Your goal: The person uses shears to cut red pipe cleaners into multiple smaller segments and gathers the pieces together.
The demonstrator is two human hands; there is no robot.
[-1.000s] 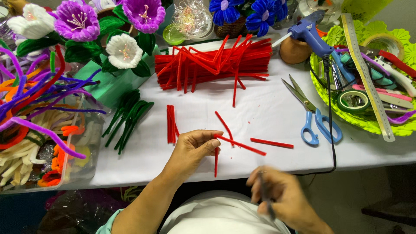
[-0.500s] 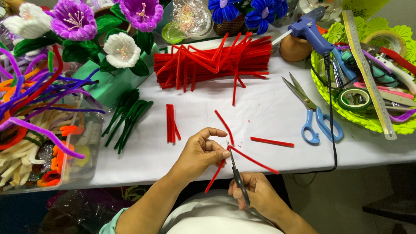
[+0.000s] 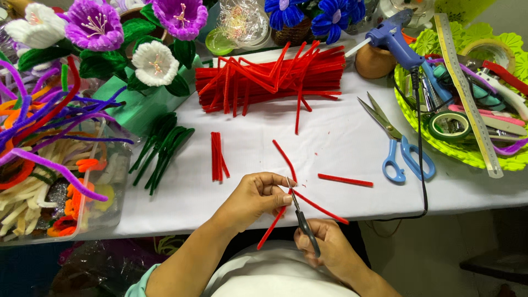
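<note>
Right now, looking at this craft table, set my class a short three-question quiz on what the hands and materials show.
1. True or false: the left hand pinches a red pipe cleaner.
2. What does the right hand hold? A) glue gun B) small dark scissors C) ruler
3. Fill in: the blue-handled scissors lie on the white tablecloth, with nobody touching them, between the red pile and the green ____.

Key:
1. True.
2. B: the small scissors point up at the pipe cleaner by the left fingertips.
3. Tray; it holds a tape roll and a ruler.
</note>
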